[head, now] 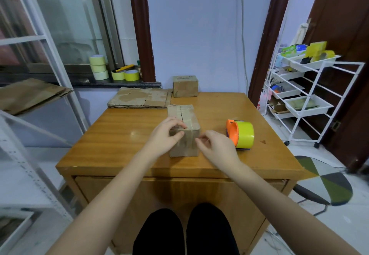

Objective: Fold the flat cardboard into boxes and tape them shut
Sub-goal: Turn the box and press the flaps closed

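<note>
A: While one finished box [185, 86] sits at twelve o'clock on the table [123, 134], how far along is this?

B: I'd judge midway. The box in hand [184, 132], table centre, has tape over its top seam; flat cardboard [139, 98] at eleven o'clock is still unfolded.

A: And the fingers?

B: The left hand [165, 136] curls over the box's near top edge, thumb on its front. The right hand [216, 144] pinches loosely at the box's right edge, probably the tape end. The tape dispenser [240, 133] lies at three o'clock.

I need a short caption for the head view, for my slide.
Both hands press tape onto a box on the table, dispenser beside.
</note>
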